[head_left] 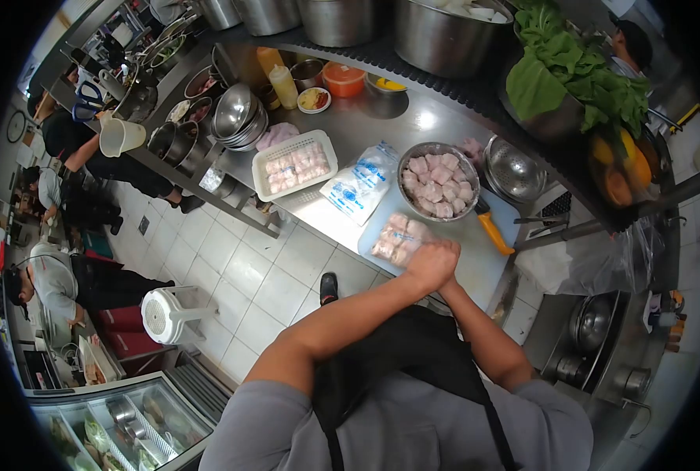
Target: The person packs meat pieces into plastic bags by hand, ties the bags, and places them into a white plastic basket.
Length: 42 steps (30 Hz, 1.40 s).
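Observation:
Both my hands meet at the top edge of a clear plastic bag (398,239) of pale meat chunks, which lies on the white cutting board (475,275). My left hand (433,265) has its fingers closed on the bag's end. Behind it my right hand (449,287) is mostly hidden. Just beyond, a steel bowl (439,182) holds more raw chunks. A knife with a yellow handle (494,232) rests right of the bowl. Left of the bowl lies a stack of printed plastic bags (359,184), and beside it a white basket (295,165) holds filled bags.
Steel bowls (238,114), sauce bottles (283,86) and a colander (516,169) stand on the counter. An overhead shelf (366,49) carries pots and leafy greens (570,71). A white stool (158,316) is on the floor. Several people work at the left.

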Motion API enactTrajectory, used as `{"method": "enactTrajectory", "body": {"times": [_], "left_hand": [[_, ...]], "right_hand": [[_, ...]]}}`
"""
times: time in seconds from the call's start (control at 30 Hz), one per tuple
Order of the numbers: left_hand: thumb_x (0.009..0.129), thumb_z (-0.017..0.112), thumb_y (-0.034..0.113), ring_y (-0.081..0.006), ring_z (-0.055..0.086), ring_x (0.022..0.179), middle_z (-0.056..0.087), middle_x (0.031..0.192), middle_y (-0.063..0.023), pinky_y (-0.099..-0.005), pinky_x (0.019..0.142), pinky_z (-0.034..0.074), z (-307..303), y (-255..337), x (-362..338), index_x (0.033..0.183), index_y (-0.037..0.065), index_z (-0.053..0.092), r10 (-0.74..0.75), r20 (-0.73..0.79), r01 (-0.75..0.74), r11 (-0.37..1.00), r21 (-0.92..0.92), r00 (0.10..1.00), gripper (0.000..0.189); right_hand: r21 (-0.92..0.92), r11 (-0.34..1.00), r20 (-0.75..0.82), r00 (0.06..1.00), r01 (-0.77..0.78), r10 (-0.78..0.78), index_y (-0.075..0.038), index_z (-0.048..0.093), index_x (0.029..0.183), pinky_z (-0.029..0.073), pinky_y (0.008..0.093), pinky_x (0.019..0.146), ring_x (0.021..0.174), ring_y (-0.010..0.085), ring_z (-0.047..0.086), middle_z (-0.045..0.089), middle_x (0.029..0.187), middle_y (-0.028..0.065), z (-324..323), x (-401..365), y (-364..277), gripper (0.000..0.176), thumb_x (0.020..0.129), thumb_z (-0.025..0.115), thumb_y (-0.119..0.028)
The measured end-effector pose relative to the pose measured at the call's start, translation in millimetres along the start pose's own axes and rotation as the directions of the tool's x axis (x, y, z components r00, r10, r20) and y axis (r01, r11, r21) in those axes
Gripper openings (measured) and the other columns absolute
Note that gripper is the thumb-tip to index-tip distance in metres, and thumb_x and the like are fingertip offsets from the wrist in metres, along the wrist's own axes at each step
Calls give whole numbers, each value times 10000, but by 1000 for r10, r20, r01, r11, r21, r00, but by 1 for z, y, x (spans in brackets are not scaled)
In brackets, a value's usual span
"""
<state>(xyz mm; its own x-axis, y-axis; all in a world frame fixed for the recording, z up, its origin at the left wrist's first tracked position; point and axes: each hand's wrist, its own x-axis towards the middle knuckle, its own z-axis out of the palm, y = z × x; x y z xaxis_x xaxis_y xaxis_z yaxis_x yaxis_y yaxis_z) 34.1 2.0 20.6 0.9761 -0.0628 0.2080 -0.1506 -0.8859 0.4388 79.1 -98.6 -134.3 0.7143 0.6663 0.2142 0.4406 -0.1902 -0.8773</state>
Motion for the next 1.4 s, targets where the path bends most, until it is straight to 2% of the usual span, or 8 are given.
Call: {"method": "enactTrajectory", "body": {"times": [0.13, 0.2, 0.33, 0.63, 0.73, 0.83, 1.03, 1.4], "left_hand": [[806, 563, 102, -329, 687, 837, 665, 861, -179, -418, 740, 562, 7, -3, -1, 919, 12, 613, 39, 5, -39, 998, -45, 999, 153], [824, 563, 111, -349, 683, 850, 671, 887, -190, -435, 757, 556, 5, 0, -2, 952, 8, 626, 10, 13, -8, 992, -127, 1000, 176], [859, 570, 123, -403, 664, 879, 679, 948, -201, -471, 797, 537, 11, 4, -5, 1023, 19, 646, -92, 48, 103, 937, -334, 995, 209], [859, 593, 104, -400, 646, 882, 608, 997, -169, -487, 775, 527, 14, 10, -12, 1009, 53, 625, 6, 194, 67, 928, -367, 981, 161], [847, 598, 103, -387, 644, 862, 598, 964, -164, -481, 764, 531, 18, 11, -15, 984, 58, 612, 22, 112, 18, 941, -338, 993, 145], [838, 600, 105, -380, 645, 855, 600, 942, -169, -479, 758, 533, 23, 16, -16, 976, 55, 604, 32, 81, -3, 943, -333, 996, 146], [818, 599, 89, -374, 652, 865, 613, 936, -179, -478, 760, 537, 28, 15, -26, 1013, 50, 616, 24, 175, 27, 957, -288, 984, 200], [793, 607, 83, -352, 655, 910, 633, 931, -158, -466, 784, 539, 21, 27, -51, 929, 47, 644, 205, 294, -144, 966, -215, 933, 145]], "right_hand": [[62, 997, 81, 995, 52, -57, -72, 392, 1318, 327, 422, 1084, 1226, 323, 466, 523, 1245, 175, -7, -14, 34, 487, 925, 627, -239], [-115, 993, 192, 981, 25, -3, -46, 540, 1255, 400, 439, 1042, 1222, 355, 527, 580, 1271, 210, -31, -23, 58, 494, 862, 704, -298], [-53, 984, 226, 957, -173, 180, -21, 609, 1147, 443, 448, 995, 1128, 413, 560, 626, 1138, 228, -59, -16, -74, 427, 791, 718, -231], [-311, 946, 220, 962, -87, 161, -37, 645, 1003, 491, 447, 879, 1040, 385, 608, 659, 1041, 183, -101, -43, -66, 303, 743, 728, -168], [-297, 927, -4, 971, -228, 238, -43, 651, 1029, 499, 406, 878, 1034, 356, 607, 652, 990, 165, -113, -40, -54, 312, 734, 716, -118], [-156, 981, -120, 988, -116, 98, -44, 650, 1044, 499, 399, 882, 1029, 334, 608, 646, 972, 151, -96, -6, -56, 300, 748, 689, -74], [-168, 980, -17, 994, -108, 107, -61, 643, 1042, 514, 408, 786, 885, 343, 646, 648, 919, 174, -86, 26, -18, 237, 807, 632, -46], [-395, 877, -168, 960, -274, 225, -43, 611, 932, 508, 459, 703, 780, 389, 634, 634, 821, 196, -106, -61, -63, 108, 825, 617, -45]]}}
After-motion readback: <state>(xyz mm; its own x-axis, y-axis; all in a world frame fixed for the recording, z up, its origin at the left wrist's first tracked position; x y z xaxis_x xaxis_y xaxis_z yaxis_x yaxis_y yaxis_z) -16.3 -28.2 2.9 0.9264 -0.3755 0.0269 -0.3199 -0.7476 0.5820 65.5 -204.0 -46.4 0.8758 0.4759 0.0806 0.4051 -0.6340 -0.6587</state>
